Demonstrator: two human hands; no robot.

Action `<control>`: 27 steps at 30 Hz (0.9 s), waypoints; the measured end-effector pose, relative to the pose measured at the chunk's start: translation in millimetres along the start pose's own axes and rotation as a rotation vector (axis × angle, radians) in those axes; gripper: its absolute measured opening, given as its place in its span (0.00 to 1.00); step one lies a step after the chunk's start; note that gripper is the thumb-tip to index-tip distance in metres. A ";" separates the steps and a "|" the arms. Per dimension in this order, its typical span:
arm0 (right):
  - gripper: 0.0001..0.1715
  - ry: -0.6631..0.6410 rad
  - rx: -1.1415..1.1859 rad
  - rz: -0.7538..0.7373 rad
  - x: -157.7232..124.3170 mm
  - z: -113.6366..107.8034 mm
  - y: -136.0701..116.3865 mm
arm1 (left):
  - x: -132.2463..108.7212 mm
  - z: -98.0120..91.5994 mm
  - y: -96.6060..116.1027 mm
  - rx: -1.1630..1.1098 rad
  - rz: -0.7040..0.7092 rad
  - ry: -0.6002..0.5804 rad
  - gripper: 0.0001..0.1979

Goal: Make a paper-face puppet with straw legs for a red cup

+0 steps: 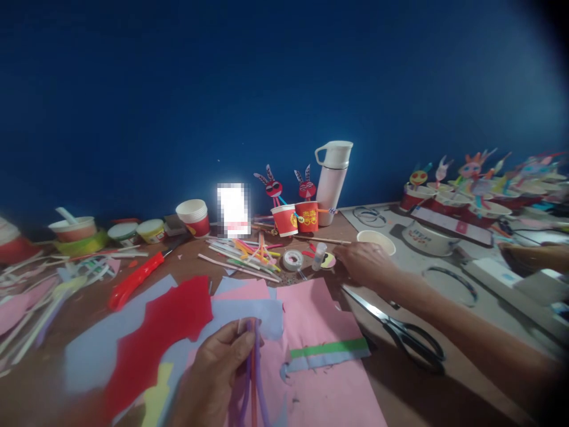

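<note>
My left hand (222, 367), low in the middle, pinches a small bundle of thin purple and orange craft stems (253, 379) upright over pink and blue sheets. My right hand (367, 264) reaches out across the table beside a white paper bowl (377, 238). Its fingers are bunched and point down near a thin wooden stick (322, 239) and a yellow disc with a drawn face (328, 260); what they hold, if anything, is hidden. A small clear tube (319, 257) and a roll of tape (293, 260) stand close by. Below my right forearm lie black-handled scissors (406, 335).
Red felt (164, 332) and pink sheets (306, 308) cover the front. Loose coloured strips (244, 258) lie behind them. A red-handled cutter (137, 279) is at left. Two red cups with rabbit figures (284, 219) and a tall flask (331, 190) stand near the blue wall; more figures (471, 178) are at right.
</note>
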State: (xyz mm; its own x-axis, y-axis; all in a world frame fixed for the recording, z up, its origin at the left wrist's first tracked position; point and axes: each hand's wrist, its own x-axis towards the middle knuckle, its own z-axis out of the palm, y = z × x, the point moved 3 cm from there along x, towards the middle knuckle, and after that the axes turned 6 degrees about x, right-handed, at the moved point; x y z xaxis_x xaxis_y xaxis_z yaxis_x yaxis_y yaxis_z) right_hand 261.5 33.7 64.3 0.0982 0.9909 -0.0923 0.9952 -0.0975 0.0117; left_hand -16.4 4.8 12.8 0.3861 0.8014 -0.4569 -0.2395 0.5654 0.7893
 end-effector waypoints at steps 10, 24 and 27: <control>0.14 -0.071 -0.132 0.072 29.9 28.7 -10.1 | 3.7 -4.8 -1.3 0.013 0.029 -0.012 0.07; 0.15 -0.097 0.003 0.095 44.4 37.6 1.0 | 4.3 -9.4 -3.3 0.038 0.026 -0.048 0.06; 0.16 -0.132 0.047 0.057 51.6 39.8 6.5 | 4.7 -10.5 -3.8 0.033 0.031 -0.059 0.06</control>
State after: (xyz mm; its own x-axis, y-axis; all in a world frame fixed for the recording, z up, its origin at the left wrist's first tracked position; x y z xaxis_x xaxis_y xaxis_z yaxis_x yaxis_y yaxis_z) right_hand 273.2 80.5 20.0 0.1506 0.9632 -0.2228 0.9867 -0.1603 -0.0261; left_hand -23.0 8.5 3.3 0.4309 0.8049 -0.4080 -0.2226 0.5329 0.8163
